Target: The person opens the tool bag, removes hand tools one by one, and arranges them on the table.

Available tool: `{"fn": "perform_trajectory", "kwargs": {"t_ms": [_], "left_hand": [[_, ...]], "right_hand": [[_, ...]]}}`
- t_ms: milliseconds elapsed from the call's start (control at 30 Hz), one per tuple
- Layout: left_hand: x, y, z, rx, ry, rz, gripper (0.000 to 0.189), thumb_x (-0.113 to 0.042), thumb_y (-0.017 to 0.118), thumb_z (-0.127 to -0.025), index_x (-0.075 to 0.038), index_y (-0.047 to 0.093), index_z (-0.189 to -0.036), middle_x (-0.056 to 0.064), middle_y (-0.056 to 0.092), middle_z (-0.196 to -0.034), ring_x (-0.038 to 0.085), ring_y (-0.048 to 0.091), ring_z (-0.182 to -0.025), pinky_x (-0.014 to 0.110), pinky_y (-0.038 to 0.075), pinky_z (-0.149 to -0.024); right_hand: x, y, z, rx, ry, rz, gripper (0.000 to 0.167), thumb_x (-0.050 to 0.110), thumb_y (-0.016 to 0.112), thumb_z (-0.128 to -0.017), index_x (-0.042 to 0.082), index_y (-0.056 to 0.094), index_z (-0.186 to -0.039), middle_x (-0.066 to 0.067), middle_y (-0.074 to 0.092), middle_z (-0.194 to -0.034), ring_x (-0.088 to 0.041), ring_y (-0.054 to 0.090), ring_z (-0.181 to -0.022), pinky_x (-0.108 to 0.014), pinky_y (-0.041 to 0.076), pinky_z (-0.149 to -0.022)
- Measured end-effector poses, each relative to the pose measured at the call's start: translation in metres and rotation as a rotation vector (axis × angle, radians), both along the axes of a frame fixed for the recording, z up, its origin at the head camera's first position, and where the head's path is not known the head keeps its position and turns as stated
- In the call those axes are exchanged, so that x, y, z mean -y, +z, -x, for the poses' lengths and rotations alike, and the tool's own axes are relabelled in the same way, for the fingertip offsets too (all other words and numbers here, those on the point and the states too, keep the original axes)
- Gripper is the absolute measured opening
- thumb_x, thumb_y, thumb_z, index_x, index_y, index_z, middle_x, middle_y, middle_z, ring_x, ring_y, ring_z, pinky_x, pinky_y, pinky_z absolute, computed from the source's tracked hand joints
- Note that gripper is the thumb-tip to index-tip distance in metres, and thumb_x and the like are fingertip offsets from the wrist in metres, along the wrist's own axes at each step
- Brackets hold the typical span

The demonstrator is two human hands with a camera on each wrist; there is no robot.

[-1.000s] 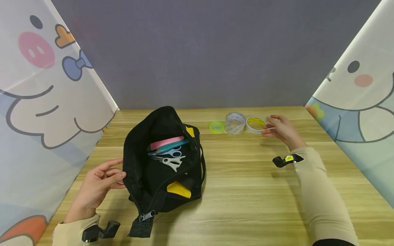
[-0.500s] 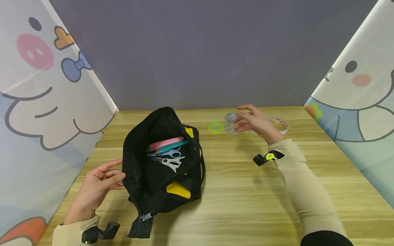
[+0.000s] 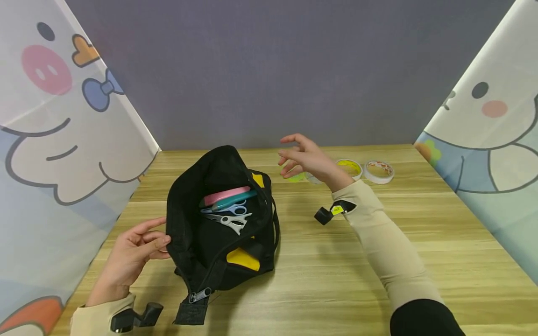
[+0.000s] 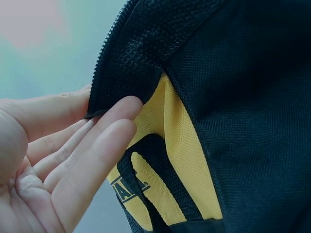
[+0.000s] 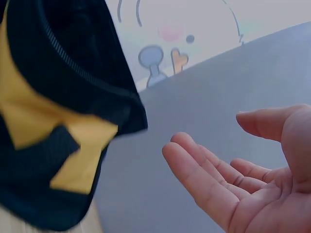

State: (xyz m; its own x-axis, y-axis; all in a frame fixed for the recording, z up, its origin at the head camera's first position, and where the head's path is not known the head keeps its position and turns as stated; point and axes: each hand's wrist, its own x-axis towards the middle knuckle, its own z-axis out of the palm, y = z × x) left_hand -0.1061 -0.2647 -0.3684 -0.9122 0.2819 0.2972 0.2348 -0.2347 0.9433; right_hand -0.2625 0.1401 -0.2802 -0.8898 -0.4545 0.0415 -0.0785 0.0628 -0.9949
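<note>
A black bag with yellow panels stands on the table, its zipped mouth wide apart. My left hand pinches the left rim; the left wrist view shows thumb and fingers on either side of the zip edge. Inside lie grey-handled scissors, blue-handled scissors, and two long objects of unclear kind, one teal and one pink. Holding nothing, my right hand hovers with spread fingers above a green tape roll and a clear tape roll, both partly hidden.
Right of my right wrist, a white tape roll with a yellow inside and another white tape roll lie side by side. A grey panel closes the back of the wooden table; printed cartoon panels flank it.
My right hand has moved left from the white rolls, past the clear tape, to over the green tape, uncovering the white rolls. The left hand and the bag stay put.
</note>
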Motion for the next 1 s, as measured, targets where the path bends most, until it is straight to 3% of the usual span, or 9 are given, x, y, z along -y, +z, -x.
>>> {"fn": "perform_trajectory", "kwargs": {"t_ms": [367,633,800,1000], "left_hand": [[0.003,0.000,-0.001,-0.004,-0.002,0.003,0.054,0.022,0.047,-0.095,-0.014,0.065,-0.132,0.005,0.074,-0.099,0.015,0.072,-0.083,0.032,0.062,-0.067],[0.004,0.000,-0.001,-0.007,-0.002,0.000,0.054,0.022,0.047,-0.095,-0.013,0.065,-0.132,0.005,0.074,-0.099,0.015,0.072,-0.083,0.032,0.062,-0.067],[0.005,0.000,-0.002,-0.007,-0.003,-0.007,0.053,0.021,0.047,-0.095,-0.013,0.065,-0.132,0.005,0.074,-0.100,0.015,0.072,-0.083,0.031,0.062,-0.067],[0.006,-0.001,-0.002,-0.008,-0.006,-0.003,0.054,0.022,0.047,-0.095,-0.013,0.065,-0.132,0.005,0.074,-0.100,0.015,0.072,-0.083,0.031,0.062,-0.067]], "right_hand": [[0.060,0.013,-0.003,-0.026,0.134,0.050,0.043,0.007,0.056,-0.102,0.002,0.039,-0.141,-0.023,0.062,-0.096,-0.026,0.069,-0.067,-0.046,0.063,-0.069],[0.099,0.019,-0.004,-0.002,0.188,0.018,0.043,0.010,0.060,-0.101,0.006,0.042,-0.140,-0.027,0.062,-0.100,-0.027,0.069,-0.067,-0.048,0.063,-0.072],[0.125,0.018,-0.001,0.033,0.234,-0.003,0.044,0.008,0.062,-0.100,0.002,0.044,-0.140,-0.023,0.064,-0.099,-0.026,0.069,-0.069,-0.049,0.062,-0.077],[0.150,0.007,0.003,0.036,0.294,-0.093,0.040,0.005,0.065,-0.096,-0.005,0.051,-0.132,-0.018,0.067,-0.097,-0.031,0.070,-0.078,-0.041,0.063,-0.073]]}}
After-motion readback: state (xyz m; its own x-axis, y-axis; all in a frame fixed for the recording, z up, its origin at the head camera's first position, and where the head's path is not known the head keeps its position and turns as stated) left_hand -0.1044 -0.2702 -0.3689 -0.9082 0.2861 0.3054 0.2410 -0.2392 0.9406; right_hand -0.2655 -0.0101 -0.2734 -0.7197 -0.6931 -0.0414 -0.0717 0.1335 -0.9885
